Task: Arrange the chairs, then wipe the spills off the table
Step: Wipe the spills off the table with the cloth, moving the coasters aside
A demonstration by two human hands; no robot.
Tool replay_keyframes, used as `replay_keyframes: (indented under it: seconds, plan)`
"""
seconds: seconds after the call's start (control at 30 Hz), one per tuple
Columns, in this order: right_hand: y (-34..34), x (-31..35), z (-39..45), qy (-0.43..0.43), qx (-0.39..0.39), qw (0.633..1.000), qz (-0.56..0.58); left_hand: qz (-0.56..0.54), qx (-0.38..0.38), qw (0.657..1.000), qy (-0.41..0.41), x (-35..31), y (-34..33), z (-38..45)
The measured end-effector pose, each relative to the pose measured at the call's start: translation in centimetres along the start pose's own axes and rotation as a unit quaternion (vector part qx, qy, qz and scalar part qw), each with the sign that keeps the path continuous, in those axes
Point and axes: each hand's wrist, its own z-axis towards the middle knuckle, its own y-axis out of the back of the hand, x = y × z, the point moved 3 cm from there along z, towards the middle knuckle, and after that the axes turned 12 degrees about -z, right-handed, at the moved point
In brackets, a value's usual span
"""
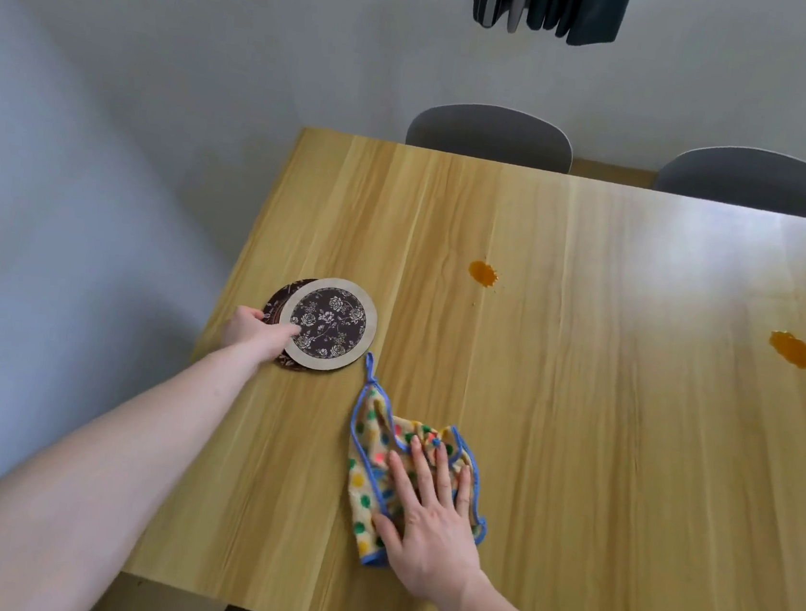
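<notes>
Head view: the right hand (432, 519) lies with straight, spread fingers (421, 478) pressed flat on a crumpled dotted cloth (376, 458) with blue edging, near the wooden table's (578, 425) front edge. The left hand (252, 331) curls its fingers and thumb round the rim of a stack of round floral coasters (331, 324) near the table's left edge. Two orange spills (483, 273) (791, 349) sit farther out, well apart, and two grey chairs (491, 134) (749, 179) stand tucked against the far side.

Dotted cloth (376, 458) crumpled (blue-edged); two orange spills (483, 273) beyond, unwiped.
</notes>
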Motion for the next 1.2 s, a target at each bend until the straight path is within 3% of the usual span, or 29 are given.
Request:
replay_keyframes:
  seconds: [0.2, 0.37, 0.53, 0.73, 0.9, 1.07, 1.2]
  plan:
    - [-1.3, -10.4, -4.0, -0.151, -0.028, 0.988, 0.002, 0.034, 0.002, 0.999, 0.016, -0.3, -2.6, -1.7]
    - [-1.6, -20.0, -6.0, -0.323, -0.002, 0.946, 0.038, 0.009, 0.005, 0.999, -0.034, -0.3, -2.1, -2.0]
    - [0.3, -19.9, -3.1, -0.376, 0.041, 0.924, 0.057, -0.13, 0.015, 0.989, -0.064, -0.7, -1.0, -3.1]
    - [2.3, -10.6, 3.2, -0.249, 0.009, 0.968, 0.034, -0.254, -0.018, 0.961, -0.113, -0.7, 5.7, -1.9]
    - [3.1, 3.2, 7.6, -0.076, -0.014, 0.997, 0.023, -0.317, -0.053, 0.941, -0.103, 0.8, 11.9, 0.8]
    - [2.6, 15.7, 8.5, 0.102, 0.052, 0.993, -0.039, -0.35, -0.055, 0.929, -0.106, 1.3, 14.7, 1.4]
    - [1.1, 18.3, 7.4, 0.179, 0.066, 0.977, -0.091, -0.384, -0.018, 0.919, -0.091, 0.6, 14.0, 1.4]
